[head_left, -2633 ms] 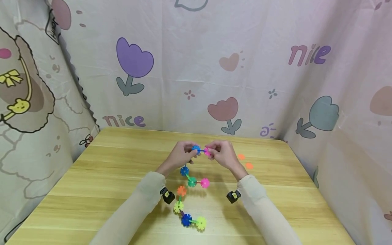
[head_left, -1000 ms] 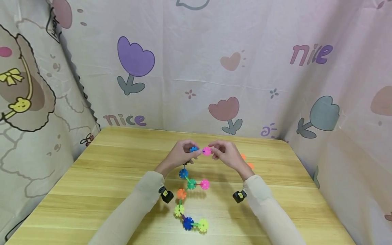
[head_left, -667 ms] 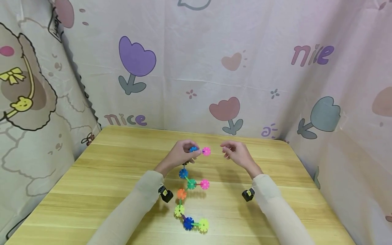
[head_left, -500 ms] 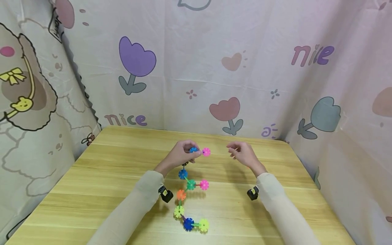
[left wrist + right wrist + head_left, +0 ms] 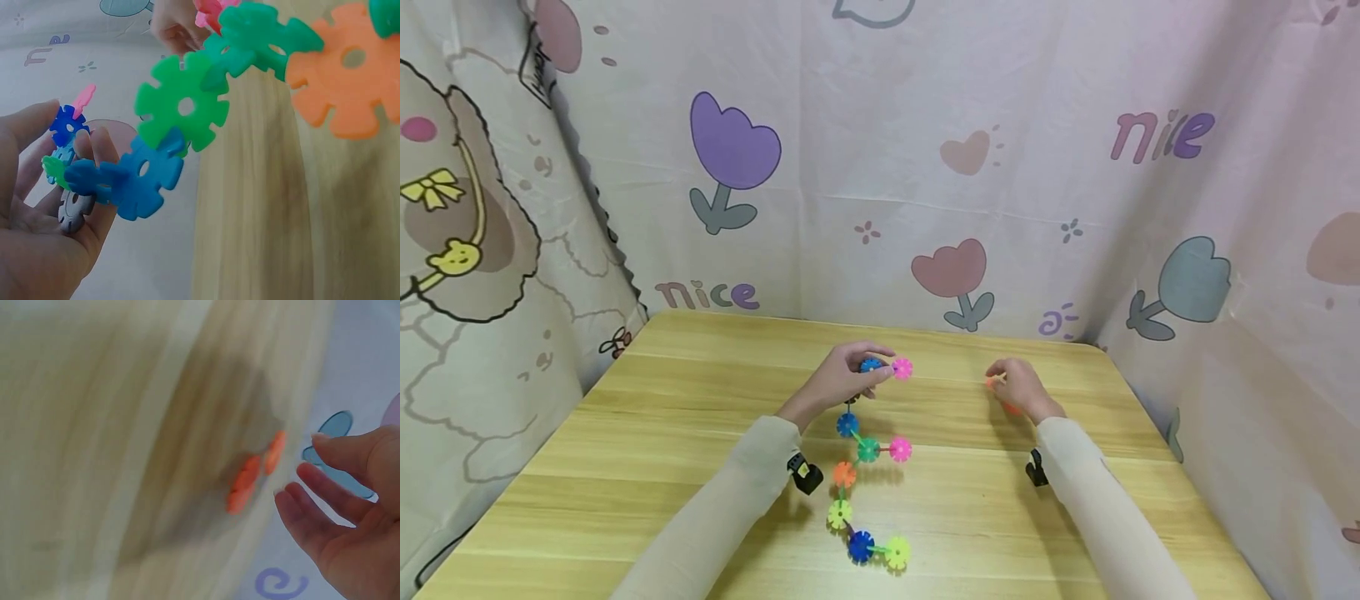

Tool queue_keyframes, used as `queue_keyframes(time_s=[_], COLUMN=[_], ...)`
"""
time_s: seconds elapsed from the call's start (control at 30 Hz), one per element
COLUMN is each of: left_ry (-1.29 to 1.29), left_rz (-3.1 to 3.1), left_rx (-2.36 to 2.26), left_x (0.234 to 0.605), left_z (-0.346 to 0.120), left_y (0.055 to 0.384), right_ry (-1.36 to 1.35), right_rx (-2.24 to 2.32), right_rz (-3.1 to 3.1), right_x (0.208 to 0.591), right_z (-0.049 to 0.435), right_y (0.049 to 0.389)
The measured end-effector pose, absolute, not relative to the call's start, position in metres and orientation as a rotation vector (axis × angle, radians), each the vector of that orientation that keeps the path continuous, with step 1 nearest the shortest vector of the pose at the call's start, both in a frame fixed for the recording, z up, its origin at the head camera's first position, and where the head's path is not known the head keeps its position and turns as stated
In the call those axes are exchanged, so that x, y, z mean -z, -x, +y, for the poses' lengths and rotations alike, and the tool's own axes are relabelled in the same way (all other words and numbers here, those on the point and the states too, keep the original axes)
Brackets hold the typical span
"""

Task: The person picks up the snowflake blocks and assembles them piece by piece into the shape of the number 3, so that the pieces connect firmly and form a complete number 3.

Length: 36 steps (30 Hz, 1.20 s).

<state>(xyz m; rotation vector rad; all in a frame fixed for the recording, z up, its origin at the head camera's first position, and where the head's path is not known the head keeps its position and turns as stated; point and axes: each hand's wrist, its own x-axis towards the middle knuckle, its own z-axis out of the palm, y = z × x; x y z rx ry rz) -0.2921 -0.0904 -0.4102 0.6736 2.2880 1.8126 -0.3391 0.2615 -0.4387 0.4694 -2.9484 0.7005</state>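
Note:
My left hand (image 5: pixel 842 377) holds one end of a chain of interlocking snowflake discs above the table. Thumb and fingers curl round the blue discs there, among them a dark blue disc (image 5: pixel 67 127) by the thumb tip. A pink disc (image 5: pixel 902 368) sticks out from that end, past the fingertips. Below the hand the chain runs toward the near side through blue, a green disc (image 5: pixel 868 450), orange and yellow-green discs. My right hand (image 5: pixel 1021 390) is over two loose orange discs (image 5: pixel 244 484), its fingers apart and holding nothing in the right wrist view.
The discs are over a wooden table (image 5: pixel 700 467). A printed curtain (image 5: pixel 850 150) stands behind the table's far edge and along both sides. A second pink disc (image 5: pixel 901 450) branches off the chain's middle, and a yellow-green disc (image 5: pixel 897 553) ends it nearby.
My right hand has let go of the pink disc and moved right and down to the loose orange discs. The left hand stays almost in place, still holding the chain.

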Motion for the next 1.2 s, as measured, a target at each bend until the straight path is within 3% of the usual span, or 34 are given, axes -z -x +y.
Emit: queue_keyframes(time_s=[0.4,1.2], left_ry=[-0.663,-0.683], left_rz=[2.376,2.425], left_rx=[-1.795,-1.809], left_x=[0.4,0.393], left_z=[-0.096,-0.097], left_y=[0.294,0.298], right_ry=[-0.439,-0.339], right_rx=[-0.649,-0.9], right_rz=[-2.987,-2.944], right_x=[0.458,0.454], right_z=[0.27,0.263], right_y=[0.348,0.34])
